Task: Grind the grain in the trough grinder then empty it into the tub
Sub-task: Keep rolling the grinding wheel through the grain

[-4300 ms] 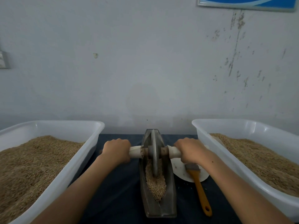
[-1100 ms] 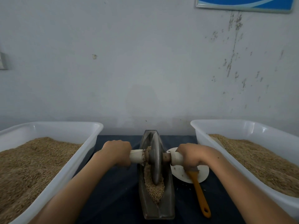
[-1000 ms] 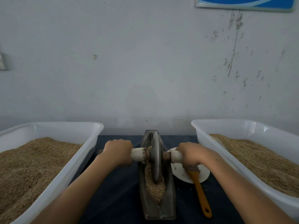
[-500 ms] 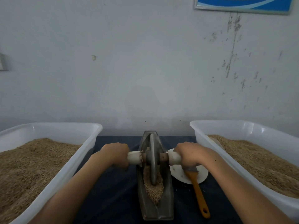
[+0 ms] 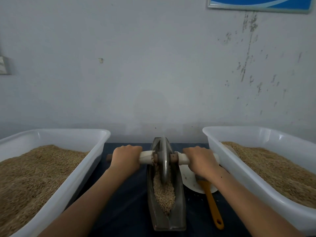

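Note:
A grey metal trough grinder point(image 5: 179, 211) lies lengthwise on the dark cloth in front of me, with tan grain point(image 5: 164, 194) heaped in its groove. A metal disc wheel point(image 5: 163, 159) stands upright in the groove toward the far end. Its wooden axle sticks out on both sides, wrapped in white. My left hand point(image 5: 125, 159) grips the left axle handle. My right hand point(image 5: 199, 159) grips the right handle. White tubs of grain stand on both sides: the left tub point(image 5: 71, 177) and the right tub point(image 5: 239, 171).
A white plate point(image 5: 189, 180) lies right of the trough, partly under my right forearm. A brush with a yellow handle point(image 5: 212, 202) rests on it, handle toward me. A pale wall rises close behind the table.
The wheel and both hands have rolled away from me toward the far end of the trough, after rocking back and forth. More grain shows in the near groove.

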The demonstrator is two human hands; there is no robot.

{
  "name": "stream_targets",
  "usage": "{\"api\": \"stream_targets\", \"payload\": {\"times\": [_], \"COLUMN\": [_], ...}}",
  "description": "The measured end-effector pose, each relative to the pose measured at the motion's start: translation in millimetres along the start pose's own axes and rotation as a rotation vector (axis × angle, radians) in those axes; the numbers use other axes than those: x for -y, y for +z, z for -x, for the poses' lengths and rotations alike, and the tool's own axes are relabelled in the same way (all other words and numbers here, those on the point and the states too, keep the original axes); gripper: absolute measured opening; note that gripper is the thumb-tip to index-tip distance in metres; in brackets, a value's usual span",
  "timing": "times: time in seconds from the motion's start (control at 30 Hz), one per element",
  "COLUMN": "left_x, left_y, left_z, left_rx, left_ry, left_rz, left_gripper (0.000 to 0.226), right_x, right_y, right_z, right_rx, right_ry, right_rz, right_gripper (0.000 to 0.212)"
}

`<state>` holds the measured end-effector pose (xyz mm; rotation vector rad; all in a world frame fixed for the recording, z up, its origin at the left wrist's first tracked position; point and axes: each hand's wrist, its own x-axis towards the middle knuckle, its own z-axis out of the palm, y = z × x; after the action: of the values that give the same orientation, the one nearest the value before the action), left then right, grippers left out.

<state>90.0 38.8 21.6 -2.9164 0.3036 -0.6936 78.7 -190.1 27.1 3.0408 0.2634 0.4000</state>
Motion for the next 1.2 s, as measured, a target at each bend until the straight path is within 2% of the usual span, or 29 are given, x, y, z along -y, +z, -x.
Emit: {"api": "stream_targets", "payload": {"times": [0.07,0.23,0.3,0.37,0.47,0.63,0.7,0.8,0.93,1.03,1.1,1.2], "left_x": [2,7,7,6,4,-1,-1,1,3,4,3,1], "left_y": [-1,-8,-11,-12,-11,-2,0,-2,-12,-19,-21,-19], "left_z": [-1,-4,-4,-4,-4,-2,-1,-1,-2,-2,-1,-2], "left_rx": [0.055,0.370,0.432,0.429,0.333,0.041,-0.016,0.039,0.299,0.452,0.444,0.369], "left_ry": [0.020,0.037,0.034,0.023,0.014,-0.004,0.003,0.015,0.009,0.013,0.019,0.013], "left_rz": [-0.008,0.018,0.036,0.029,-0.005,-0.028,-0.021,-0.008,-0.004,0.009,-0.014,-0.032], "left_gripper": [0.024,0.043,0.047,0.047,0.039,0.019,0.017,0.021,0.035,0.045,0.045,0.040], "right_x": [-1,-2,-3,-3,-2,2,2,0,-3,-5,-5,-4], "right_y": [-4,-24,-27,-27,-21,-3,1,-3,-18,-26,-26,-23], "right_z": [-1,0,2,2,1,1,1,0,-1,2,4,3], "right_rx": [0.069,0.391,0.463,0.467,0.376,0.041,-0.016,0.048,0.321,0.507,0.542,0.473], "right_ry": [-0.022,-0.034,-0.022,-0.010,-0.005,0.013,0.020,-0.009,-0.036,-0.006,0.017,0.042], "right_rz": [0.020,0.015,-0.002,-0.011,-0.011,-0.019,-0.033,-0.009,0.026,-0.062,-0.089,-0.078], "right_gripper": [0.016,0.036,0.040,0.039,0.030,0.016,0.017,0.016,0.029,0.030,0.031,0.035]}}
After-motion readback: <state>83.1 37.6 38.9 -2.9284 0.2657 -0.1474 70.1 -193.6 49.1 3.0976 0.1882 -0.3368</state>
